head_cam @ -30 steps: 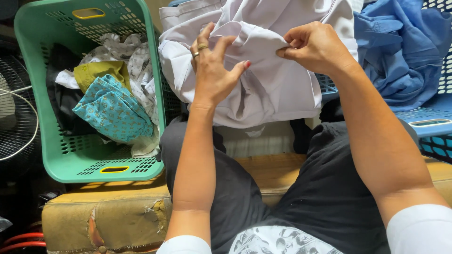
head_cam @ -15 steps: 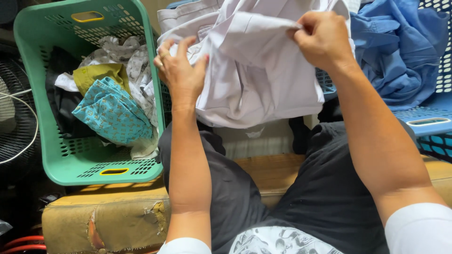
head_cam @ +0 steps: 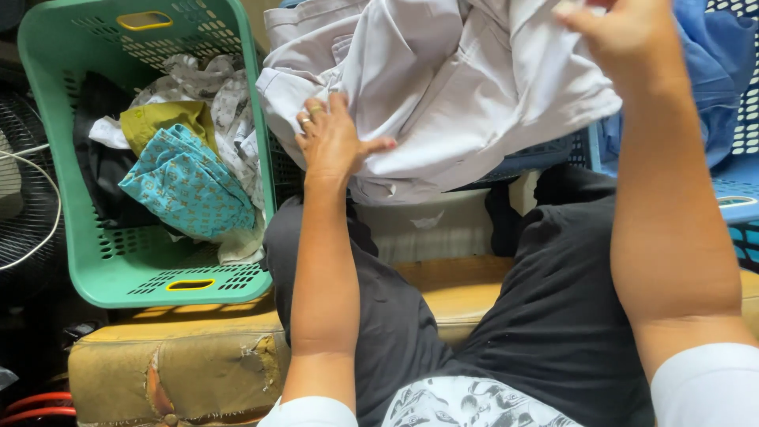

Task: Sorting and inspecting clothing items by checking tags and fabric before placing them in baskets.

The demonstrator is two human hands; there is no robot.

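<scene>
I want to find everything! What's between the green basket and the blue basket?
In the head view, the pale shirt hangs between the green basket and the blue basket, held by the left hand and right hand.

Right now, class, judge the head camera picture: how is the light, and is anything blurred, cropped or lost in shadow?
Head view: soft, even light, no glare on the pale shirt; right hand cropped by the top edge and slightly soft; left hand sharp, rings visible; green basket clear; the left edge beside it sinks into dark shadow.
</scene>
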